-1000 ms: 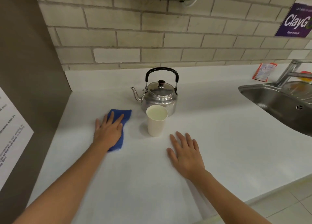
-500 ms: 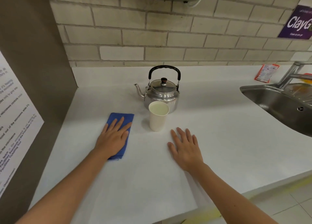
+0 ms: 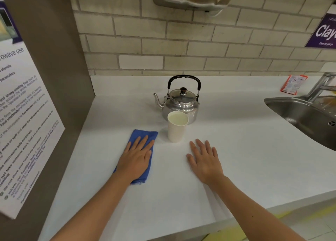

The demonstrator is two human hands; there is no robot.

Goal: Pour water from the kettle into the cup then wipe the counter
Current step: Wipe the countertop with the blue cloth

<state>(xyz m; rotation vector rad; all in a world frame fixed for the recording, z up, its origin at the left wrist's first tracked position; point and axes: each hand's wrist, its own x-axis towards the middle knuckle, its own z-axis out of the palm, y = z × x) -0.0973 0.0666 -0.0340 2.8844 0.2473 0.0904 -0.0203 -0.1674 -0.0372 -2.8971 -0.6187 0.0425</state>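
My left hand [image 3: 136, 158]: flat, palm down, fingers spread
My right hand [image 3: 205, 158]: flat, palm down, fingers apart, arm outstretched

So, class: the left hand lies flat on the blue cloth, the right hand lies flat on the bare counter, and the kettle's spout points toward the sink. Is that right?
Not quite. The head view shows the kettle with its spout pointing away from the sink, toward the grey panel. The rest holds: left hand flat on the blue cloth, right hand flat on the bare counter.
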